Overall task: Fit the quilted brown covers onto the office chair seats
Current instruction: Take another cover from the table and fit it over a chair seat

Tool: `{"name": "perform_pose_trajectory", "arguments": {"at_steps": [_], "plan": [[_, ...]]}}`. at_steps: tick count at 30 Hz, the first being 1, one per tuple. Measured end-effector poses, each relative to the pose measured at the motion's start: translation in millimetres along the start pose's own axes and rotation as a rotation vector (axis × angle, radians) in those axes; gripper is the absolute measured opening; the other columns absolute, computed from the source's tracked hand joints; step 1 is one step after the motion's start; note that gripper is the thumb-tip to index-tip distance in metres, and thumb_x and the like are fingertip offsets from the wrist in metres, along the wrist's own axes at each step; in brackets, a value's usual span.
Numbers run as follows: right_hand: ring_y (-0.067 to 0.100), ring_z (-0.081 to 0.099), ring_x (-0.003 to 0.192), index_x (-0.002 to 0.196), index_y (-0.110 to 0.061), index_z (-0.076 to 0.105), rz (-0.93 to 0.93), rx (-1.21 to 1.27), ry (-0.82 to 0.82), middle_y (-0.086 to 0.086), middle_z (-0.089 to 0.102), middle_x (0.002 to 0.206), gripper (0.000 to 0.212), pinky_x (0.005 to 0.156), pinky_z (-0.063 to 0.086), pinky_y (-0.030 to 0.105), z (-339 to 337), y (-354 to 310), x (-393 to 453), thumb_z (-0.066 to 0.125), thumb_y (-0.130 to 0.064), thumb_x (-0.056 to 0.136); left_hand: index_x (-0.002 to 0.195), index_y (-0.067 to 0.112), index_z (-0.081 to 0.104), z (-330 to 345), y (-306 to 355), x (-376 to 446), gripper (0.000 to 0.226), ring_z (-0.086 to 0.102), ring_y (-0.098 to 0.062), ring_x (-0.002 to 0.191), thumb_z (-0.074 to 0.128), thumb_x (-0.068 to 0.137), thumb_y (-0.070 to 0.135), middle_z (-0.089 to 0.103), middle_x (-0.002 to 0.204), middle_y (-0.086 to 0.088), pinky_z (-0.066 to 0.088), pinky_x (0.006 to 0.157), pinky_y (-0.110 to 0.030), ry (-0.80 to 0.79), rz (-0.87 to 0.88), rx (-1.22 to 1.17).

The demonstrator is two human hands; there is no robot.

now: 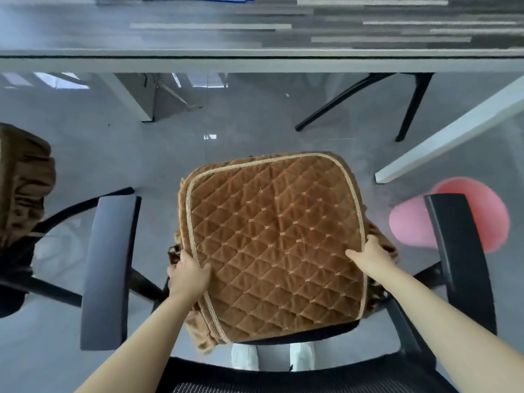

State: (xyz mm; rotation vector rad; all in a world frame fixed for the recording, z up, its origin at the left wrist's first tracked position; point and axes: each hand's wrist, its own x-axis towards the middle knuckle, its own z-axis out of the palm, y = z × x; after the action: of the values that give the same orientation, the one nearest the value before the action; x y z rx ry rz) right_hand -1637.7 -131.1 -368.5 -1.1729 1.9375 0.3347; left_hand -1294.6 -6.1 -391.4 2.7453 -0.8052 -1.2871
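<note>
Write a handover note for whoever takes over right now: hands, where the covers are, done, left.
Left hand: grips the left edge of the quilted brown cover, fingers curled over the trim.
Right hand: grips the cover's right edge.
Cover lies on the chair seat, far edge pulled down; the near edge is not tucked, black seat showing there.
Second brown cover sits on something at far left; fit cannot be judged.
Done: cover laid and roughly squared between the armrests.
Left: pull the skirt under the sides and near edge, smooth it.
</note>
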Motion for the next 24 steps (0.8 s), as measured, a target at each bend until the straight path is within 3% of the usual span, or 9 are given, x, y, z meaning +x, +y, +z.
{"name": "perform_pose_trajectory", "arguments": {"at_steps": [5,11,14,18,21,24], "plan": [[0.043,0.045,0.122,0.142,-0.002,0.026,0.074,-0.094,0.072,0.026,0.038,0.139,0.087,0.1,0.04,0.047,11,-2,3,0.07,-0.044,0.081,0.135,-0.004,0.035,-5,11,12,0.066,0.042,-0.044,0.125,0.065,0.085,0.026,0.044,0.134,-0.025,0.037,0.105,-0.051,0.06,-0.064,-0.138],[0.046,0.041,0.124,0.145,-0.005,0.016,0.109,-0.113,0.057,0.026,0.03,0.142,0.083,0.099,0.042,0.051,28,-13,-4,0.062,-0.041,0.086,0.15,0.009,0.022,-12,20,17,0.065,0.037,-0.039,0.132,0.051,0.092,0.013,0.03,0.144,-0.019,0.032,0.111,-0.05,0.163,0.093,-0.267],[0.044,0.034,0.131,0.151,-0.012,0.005,-0.114,-0.3,0.209,0.025,0.021,0.149,0.081,0.102,0.039,0.051,40,-26,-17,0.055,-0.036,0.091,0.153,0.014,0.017,-4,30,17,0.073,0.021,-0.042,0.141,0.05,0.088,0.014,0.019,0.156,-0.019,0.023,0.117,-0.053,0.246,0.251,0.012],[0.047,0.028,0.138,0.152,-0.016,0.018,-0.585,-0.589,0.374,0.021,0.023,0.155,0.075,0.107,0.034,0.061,60,-46,-14,0.055,-0.037,0.091,0.156,0.029,0.009,25,49,8,0.07,-0.007,-0.037,0.149,0.044,0.095,0.037,0.0,0.164,-0.005,0.003,0.118,-0.058,0.235,0.579,0.414],[0.046,0.023,0.142,0.153,-0.023,0.019,-0.685,-0.649,0.336,0.016,0.023,0.158,0.069,0.105,0.029,0.068,75,-66,-6,0.046,-0.043,0.093,0.153,0.043,-0.003,52,64,6,0.065,-0.013,-0.034,0.149,0.031,0.098,0.051,-0.003,0.165,0.002,-0.004,0.114,-0.063,0.194,0.75,0.496],[0.043,0.016,0.146,0.154,-0.028,0.013,-0.719,-0.697,0.329,0.012,0.018,0.16,0.067,0.106,0.023,0.071,89,-70,8,0.036,-0.05,0.096,0.151,0.048,-0.004,73,66,13,0.063,-0.013,-0.037,0.149,0.027,0.097,0.058,-0.003,0.165,0.002,-0.005,0.111,-0.068,0.218,0.766,0.525]]}}
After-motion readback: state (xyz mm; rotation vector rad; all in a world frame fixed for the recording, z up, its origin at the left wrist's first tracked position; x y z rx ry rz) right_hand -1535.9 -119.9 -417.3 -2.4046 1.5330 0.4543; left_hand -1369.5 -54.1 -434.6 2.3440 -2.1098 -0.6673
